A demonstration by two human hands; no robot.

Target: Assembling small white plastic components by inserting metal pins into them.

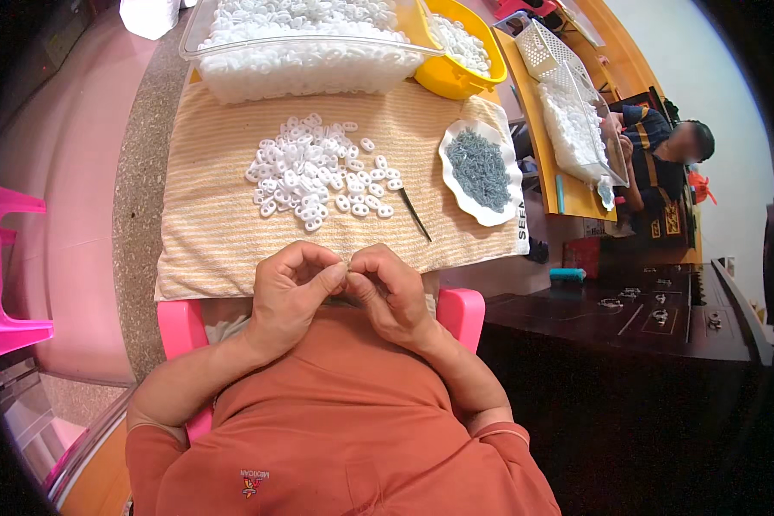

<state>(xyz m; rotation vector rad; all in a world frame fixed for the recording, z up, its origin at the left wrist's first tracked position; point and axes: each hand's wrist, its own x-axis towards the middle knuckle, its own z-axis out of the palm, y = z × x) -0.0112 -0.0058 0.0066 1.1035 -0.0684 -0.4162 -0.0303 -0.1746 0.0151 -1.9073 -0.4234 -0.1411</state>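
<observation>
My left hand (294,285) and my right hand (387,291) meet fingertip to fingertip just off the near edge of a striped towel (206,241). Both are closed in a pinch; whatever lies between the fingertips is too small to make out. Beyond them on the towel is a loose pile of small white oval plastic pieces (305,168), each with two holes. To the right of the pile lies a thin dark pointed tool (415,215). A white scalloped dish (483,217) full of small grey-blue pieces (479,170) stands at the towel's right side.
At the back, a clear bin (318,73) and a yellow basin (456,82) hold many white pieces. On the right a co-worker (662,155) sits by another table with a white-filled container (572,129). A pink stool (9,267) stands left; a dark cabinet (576,318) is right.
</observation>
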